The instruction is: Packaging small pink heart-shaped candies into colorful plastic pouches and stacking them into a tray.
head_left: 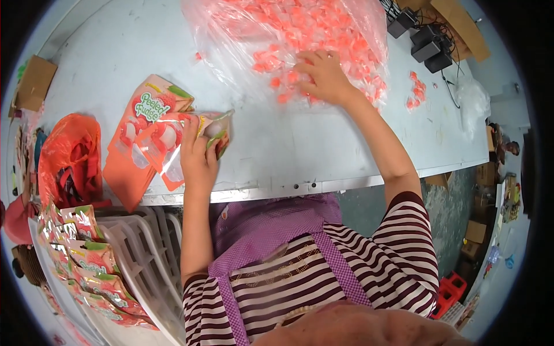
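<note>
My left hand is closed on a printed red-and-clear candy pouch, whose mouth gapes toward the right. This pouch overlaps a stack of flat matching pouches at the table's left front. Farther right, my right hand has its fingers spread over the near edge of a heap of small pink wrapped candies. The heap lies on a spread clear plastic bag. Whatever is under the right fingertips is partly hidden.
Filled pouches fill a white plastic crate at the lower left. An orange plastic bag hangs by the table's left edge. A few loose candies lie right of the heap, near black power adapters with cables.
</note>
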The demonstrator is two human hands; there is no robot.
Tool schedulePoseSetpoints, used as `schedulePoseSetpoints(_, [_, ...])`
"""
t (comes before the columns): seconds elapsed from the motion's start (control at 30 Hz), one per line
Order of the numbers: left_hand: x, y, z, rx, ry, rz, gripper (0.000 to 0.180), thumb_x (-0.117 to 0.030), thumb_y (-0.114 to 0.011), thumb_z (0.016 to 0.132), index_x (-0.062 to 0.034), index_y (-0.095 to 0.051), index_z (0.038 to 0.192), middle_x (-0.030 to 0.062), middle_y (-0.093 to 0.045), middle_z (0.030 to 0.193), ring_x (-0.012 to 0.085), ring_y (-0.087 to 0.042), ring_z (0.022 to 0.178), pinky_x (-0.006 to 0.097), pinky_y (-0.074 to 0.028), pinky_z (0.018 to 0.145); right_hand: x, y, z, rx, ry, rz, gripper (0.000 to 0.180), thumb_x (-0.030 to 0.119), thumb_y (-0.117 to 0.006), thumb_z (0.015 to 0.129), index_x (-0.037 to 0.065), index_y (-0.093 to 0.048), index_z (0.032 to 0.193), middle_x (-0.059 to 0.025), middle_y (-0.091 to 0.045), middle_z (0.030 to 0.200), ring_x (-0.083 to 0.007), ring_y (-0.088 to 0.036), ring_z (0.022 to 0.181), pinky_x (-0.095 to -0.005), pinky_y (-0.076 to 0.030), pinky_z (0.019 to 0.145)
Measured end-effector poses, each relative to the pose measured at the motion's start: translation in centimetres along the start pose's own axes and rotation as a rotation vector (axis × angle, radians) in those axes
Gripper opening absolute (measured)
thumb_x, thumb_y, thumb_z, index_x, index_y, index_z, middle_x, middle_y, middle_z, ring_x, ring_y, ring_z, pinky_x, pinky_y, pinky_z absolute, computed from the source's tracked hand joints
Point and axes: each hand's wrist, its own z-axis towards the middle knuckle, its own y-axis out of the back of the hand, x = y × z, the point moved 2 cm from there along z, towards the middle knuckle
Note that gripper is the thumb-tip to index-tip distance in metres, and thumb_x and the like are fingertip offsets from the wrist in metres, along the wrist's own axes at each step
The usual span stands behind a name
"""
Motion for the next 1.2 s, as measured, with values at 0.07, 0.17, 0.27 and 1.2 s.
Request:
schedulePoseSetpoints(0.07, [-0.2,-0.1,0.2,-0.009,-0.016,0.008,0.013,0.000,-0.062,0.077,0.0040,-0.050,0.079,0.0268,-0.047,0.128,0.0461,-0.042,0.121,0.047,-0.038,0.098,1.0,-0.1,-1.1,0.028,0.064,0.015,0.033,0.033,-0.061,0.079,0.014,-0.064,0.105,-0.0085,-0.049,0.129,-0.0281,-0.040,0.120,-0.0519,-0.019,0.104])
schedulePoseSetpoints(0.17, [-0.3,0.1,0.2,0.006,0.002,0.013,0.012,0.000,-0.062,0.078,0.0041,-0.051,0.081,0.0260,-0.048,0.129,0.0449,-0.042,0.122,0.046,-0.037,0.099,2.6,1.0,-2.9,-0.005,0.155,0.026,0.030,0.031,-0.060,0.081,0.015,-0.064,0.106,-0.0078,-0.049,0.129,-0.0284,-0.040,0.119,-0.0504,-0.017,0.106])
schedulePoseSetpoints(0.27, [0.0,0.3,0.0,-0.005,0.019,0.027,0.011,0.000,-0.062,0.078,0.0041,-0.054,0.083,0.0251,-0.048,0.129,0.0438,-0.042,0.122,0.046,-0.037,0.100,3.5,3.3,-3.9,-0.110,0.132,0.082,0.030,0.031,-0.060,0.081,0.014,-0.064,0.106,-0.0075,-0.050,0.128,-0.0284,-0.042,0.117,-0.0477,-0.020,0.105])
schedulePoseSetpoints(1.2, [0.2,0.3,0.0,-0.014,0.005,0.012,0.011,0.003,-0.062,0.073,0.0030,-0.052,0.075,0.0236,-0.046,0.132,0.0446,-0.041,0.123,0.048,-0.037,0.099,12.3,-2.1,-5.1,-0.182,-0.125,-0.168,0.038,0.019,-0.067,0.074,0.005,-0.059,0.109,-0.0115,-0.052,0.124,-0.0223,-0.049,0.099,-0.0439,-0.031,0.085])
